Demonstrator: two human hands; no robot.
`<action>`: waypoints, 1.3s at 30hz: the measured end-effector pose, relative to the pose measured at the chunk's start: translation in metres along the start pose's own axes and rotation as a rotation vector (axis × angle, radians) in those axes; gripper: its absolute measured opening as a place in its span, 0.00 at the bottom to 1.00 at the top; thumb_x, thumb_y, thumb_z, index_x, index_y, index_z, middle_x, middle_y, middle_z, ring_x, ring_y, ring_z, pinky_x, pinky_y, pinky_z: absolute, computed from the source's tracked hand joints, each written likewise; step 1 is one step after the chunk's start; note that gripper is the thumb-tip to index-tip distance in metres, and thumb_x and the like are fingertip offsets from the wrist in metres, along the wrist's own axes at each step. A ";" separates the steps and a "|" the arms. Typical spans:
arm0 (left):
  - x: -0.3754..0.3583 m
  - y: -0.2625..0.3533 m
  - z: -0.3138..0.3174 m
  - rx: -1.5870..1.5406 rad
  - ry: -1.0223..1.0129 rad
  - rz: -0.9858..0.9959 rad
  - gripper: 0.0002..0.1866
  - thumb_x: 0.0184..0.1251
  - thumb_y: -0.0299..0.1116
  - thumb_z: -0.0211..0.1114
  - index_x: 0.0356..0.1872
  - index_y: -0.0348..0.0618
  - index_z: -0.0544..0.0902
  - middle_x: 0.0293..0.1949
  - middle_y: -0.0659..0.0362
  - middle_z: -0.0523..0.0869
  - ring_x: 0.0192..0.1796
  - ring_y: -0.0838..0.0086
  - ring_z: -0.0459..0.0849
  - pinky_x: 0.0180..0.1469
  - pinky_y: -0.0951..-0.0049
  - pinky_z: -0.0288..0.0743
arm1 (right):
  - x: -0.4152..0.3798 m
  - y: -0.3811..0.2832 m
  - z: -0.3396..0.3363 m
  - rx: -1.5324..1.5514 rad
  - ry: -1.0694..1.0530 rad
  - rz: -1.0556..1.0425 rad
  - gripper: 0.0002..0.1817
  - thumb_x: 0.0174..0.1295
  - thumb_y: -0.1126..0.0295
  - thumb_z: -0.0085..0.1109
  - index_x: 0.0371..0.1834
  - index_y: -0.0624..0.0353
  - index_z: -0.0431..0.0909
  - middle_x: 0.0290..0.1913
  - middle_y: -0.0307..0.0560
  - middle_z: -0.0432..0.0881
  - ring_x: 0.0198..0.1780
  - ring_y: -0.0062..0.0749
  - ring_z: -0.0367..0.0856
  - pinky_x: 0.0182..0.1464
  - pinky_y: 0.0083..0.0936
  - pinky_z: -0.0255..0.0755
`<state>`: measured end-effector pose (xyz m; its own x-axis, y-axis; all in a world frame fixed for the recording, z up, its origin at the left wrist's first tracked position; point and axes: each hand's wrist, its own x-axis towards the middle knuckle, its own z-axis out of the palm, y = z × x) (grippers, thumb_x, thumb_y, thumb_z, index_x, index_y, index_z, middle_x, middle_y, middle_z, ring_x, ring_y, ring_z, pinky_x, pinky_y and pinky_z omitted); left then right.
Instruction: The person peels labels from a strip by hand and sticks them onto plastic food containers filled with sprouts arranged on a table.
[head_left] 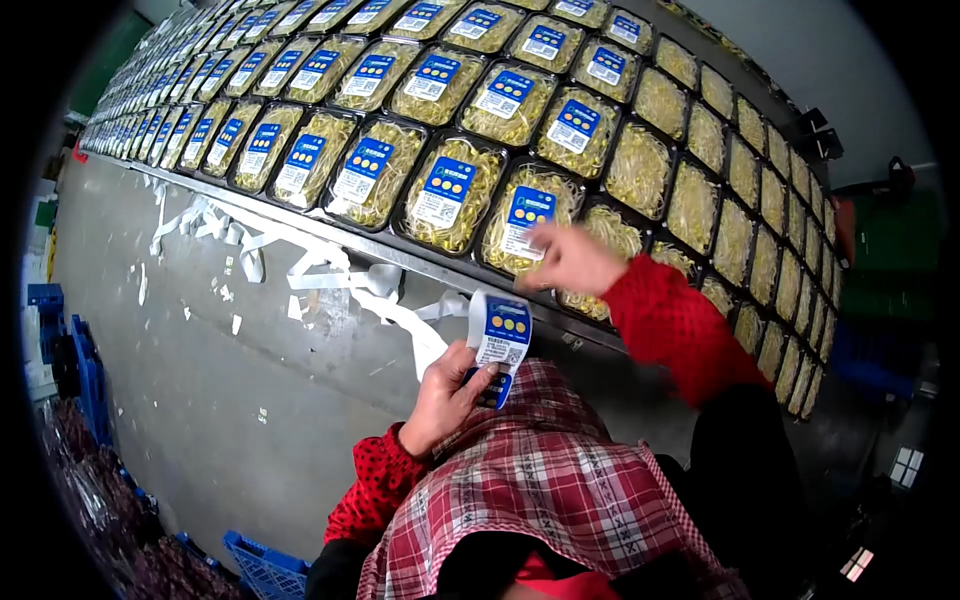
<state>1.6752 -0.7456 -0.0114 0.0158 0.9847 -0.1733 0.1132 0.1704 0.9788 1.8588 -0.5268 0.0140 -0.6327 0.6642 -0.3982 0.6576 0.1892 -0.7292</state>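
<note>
My left hand grips a strip of printed labels between thumb and fingers, in front of the plaid apron. The labels are blue and white, and a white backing ribbon trails from the strip toward the floor. My right hand is smeared by motion over the front row. Its fingertips overlap the lower right edge of a blue-and-white label on a tray of sprouts. To the right of that hand, a sprout tray bears no label.
Rows of black sprout trays cover the long table; those at left carry labels, those at right show bare tops. Loose backing ribbon and paper scraps lie on the grey floor. Blue crates and dark, purplish bundles stand at lower left.
</note>
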 end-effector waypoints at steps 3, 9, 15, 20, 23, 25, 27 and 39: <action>0.003 0.011 0.003 0.102 -0.036 -0.018 0.07 0.65 0.25 0.69 0.41 0.34 0.83 0.49 0.50 0.81 0.47 0.60 0.82 0.50 0.69 0.75 | -0.039 0.005 0.045 0.394 -0.212 -0.096 0.20 0.56 0.68 0.75 0.46 0.67 0.80 0.37 0.41 0.86 0.36 0.17 0.80 0.40 0.20 0.76; 0.013 0.011 0.022 0.238 -0.101 0.268 0.10 0.60 0.28 0.75 0.32 0.33 0.83 0.42 0.50 0.84 0.36 0.66 0.80 0.39 0.70 0.74 | -0.108 0.000 0.061 0.089 0.159 -0.308 0.12 0.56 0.67 0.72 0.38 0.62 0.83 0.28 0.48 0.86 0.28 0.27 0.85 0.32 0.25 0.76; -0.029 0.009 0.045 -0.270 -0.140 -0.377 0.08 0.72 0.28 0.67 0.40 0.31 0.85 0.28 0.63 0.85 0.31 0.85 0.78 0.33 0.78 0.75 | -0.081 0.030 -0.053 0.033 0.336 -0.084 0.12 0.55 0.67 0.72 0.38 0.60 0.82 0.32 0.51 0.86 0.34 0.32 0.87 0.37 0.26 0.77; -0.011 -0.002 0.050 -0.142 -0.123 -0.162 0.06 0.71 0.26 0.67 0.42 0.32 0.83 0.31 0.60 0.83 0.31 0.80 0.77 0.34 0.74 0.73 | -0.038 0.085 -0.035 -0.398 0.393 0.029 0.27 0.46 0.52 0.77 0.45 0.56 0.80 0.37 0.54 0.85 0.40 0.54 0.85 0.41 0.45 0.76; 0.004 0.001 0.049 -0.018 -0.146 -0.063 0.08 0.67 0.24 0.68 0.44 0.33 0.83 0.42 0.51 0.83 0.42 0.64 0.81 0.44 0.69 0.75 | -0.060 0.072 -0.025 -0.329 0.478 -0.008 0.37 0.45 0.54 0.79 0.59 0.59 0.78 0.51 0.53 0.84 0.44 0.45 0.85 0.46 0.39 0.77; 0.018 0.014 0.054 0.011 -0.156 -0.002 0.09 0.67 0.25 0.69 0.45 0.33 0.83 0.46 0.50 0.83 0.45 0.62 0.82 0.47 0.69 0.75 | -0.075 0.078 -0.005 0.277 0.023 0.021 0.33 0.53 0.56 0.77 0.59 0.62 0.79 0.53 0.53 0.85 0.45 0.33 0.84 0.50 0.27 0.78; 0.031 0.018 0.061 0.125 -0.125 0.083 0.11 0.64 0.26 0.71 0.44 0.32 0.83 0.54 0.48 0.82 0.52 0.58 0.84 0.56 0.69 0.75 | -0.093 0.056 0.002 0.370 -0.103 -0.022 0.15 0.61 0.70 0.71 0.49 0.63 0.83 0.40 0.43 0.88 0.41 0.21 0.83 0.46 0.23 0.77; 0.057 0.026 0.105 -0.088 -0.019 -0.303 0.09 0.69 0.27 0.70 0.34 0.29 0.85 0.22 0.64 0.80 0.25 0.84 0.73 0.27 0.79 0.69 | -0.033 0.082 -0.175 0.334 0.411 -0.098 0.08 0.63 0.69 0.68 0.41 0.59 0.82 0.33 0.38 0.84 0.33 0.24 0.83 0.37 0.24 0.80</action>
<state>1.7834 -0.6886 -0.0075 0.0133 0.8879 -0.4599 0.0288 0.4594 0.8877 2.0053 -0.4071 0.0644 -0.4286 0.8958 -0.1172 0.3953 0.0692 -0.9159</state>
